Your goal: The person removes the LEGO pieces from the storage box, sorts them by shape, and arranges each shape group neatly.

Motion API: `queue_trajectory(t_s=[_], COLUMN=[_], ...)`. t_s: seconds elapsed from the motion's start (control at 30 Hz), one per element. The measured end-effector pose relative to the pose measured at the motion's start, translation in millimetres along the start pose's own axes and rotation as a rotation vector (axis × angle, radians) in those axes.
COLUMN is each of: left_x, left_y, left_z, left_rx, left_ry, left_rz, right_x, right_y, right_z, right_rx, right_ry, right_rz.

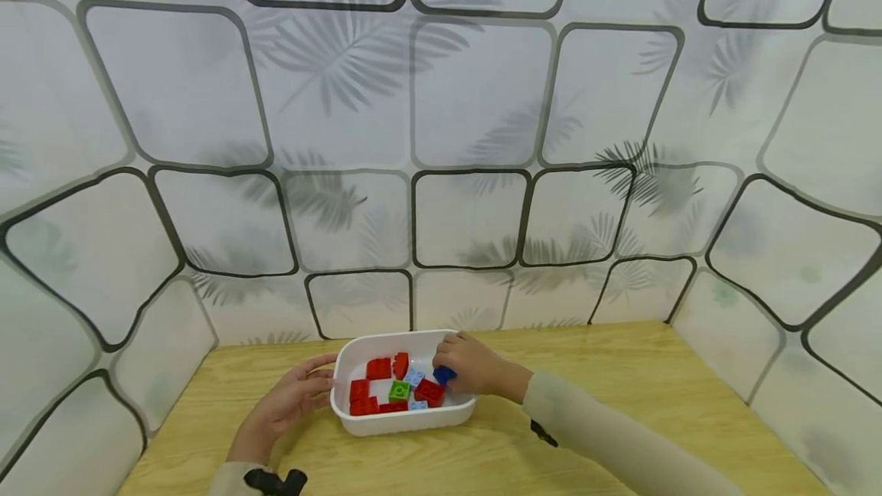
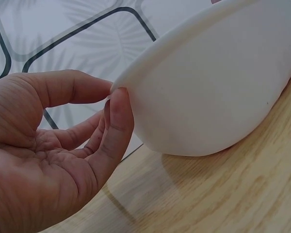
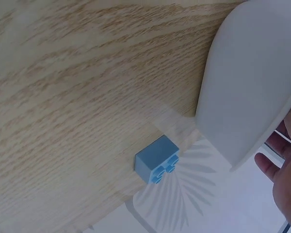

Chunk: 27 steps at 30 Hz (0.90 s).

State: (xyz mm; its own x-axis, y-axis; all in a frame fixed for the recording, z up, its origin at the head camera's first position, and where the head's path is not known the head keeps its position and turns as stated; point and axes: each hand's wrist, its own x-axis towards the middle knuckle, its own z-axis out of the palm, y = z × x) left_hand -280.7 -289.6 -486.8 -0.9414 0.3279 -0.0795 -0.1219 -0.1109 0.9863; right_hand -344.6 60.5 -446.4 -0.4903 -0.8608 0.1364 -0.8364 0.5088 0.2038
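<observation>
A white plastic tray (image 1: 413, 425) holds several toy building bricks: red bricks (image 1: 379, 368), a green brick (image 1: 400, 390) and light blue bricks (image 1: 415, 378). At its left end my left hand (image 1: 292, 396) pinches the rim; in the left wrist view, thumb and fingertips (image 2: 120, 104) meet at the tray's edge. My right hand (image 1: 475, 364) reaches over the right end and holds a dark blue brick (image 1: 443, 375) inside the tray. Only part of that hand (image 3: 286, 179) shows beyond the tray wall (image 3: 247, 92) in the right wrist view, where the held brick is hidden.
A light blue brick (image 3: 156, 159) lies on the wooden table (image 3: 87, 121) outside the tray in the right wrist view. A patterned curtain (image 1: 475, 220) encloses the table at the back and both sides.
</observation>
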Motion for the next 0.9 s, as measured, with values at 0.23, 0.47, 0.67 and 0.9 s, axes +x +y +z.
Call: queue_trajectory(t_s=[0.23,0.47,0.67,0.9], left_x=[-0.9,-1.4,0.6,0.9], left_y=[0.8,2.7,2.1,-0.6], left_z=[0.4,1.8,2.4,-2.0], left_rx=[0.008,-0.007,-0.013,0.004], left_ry=[0.005,0.012,0.002,-0.009], left_rz=[-0.004,-0.012,-0.009,0.005], right_x=[-5.1,-10.2,-20.1,-32.1], right_y=[0.9,6.1,13.2,22.8], right_z=[-5.4,-13.8,-18.2,-21.9], right_rx=[0.014,0.088,0.106,0.101], right_ry=[0.140,0.236,0.307,0.379], right_rz=[-0.034,0.005,0.046,0.056])
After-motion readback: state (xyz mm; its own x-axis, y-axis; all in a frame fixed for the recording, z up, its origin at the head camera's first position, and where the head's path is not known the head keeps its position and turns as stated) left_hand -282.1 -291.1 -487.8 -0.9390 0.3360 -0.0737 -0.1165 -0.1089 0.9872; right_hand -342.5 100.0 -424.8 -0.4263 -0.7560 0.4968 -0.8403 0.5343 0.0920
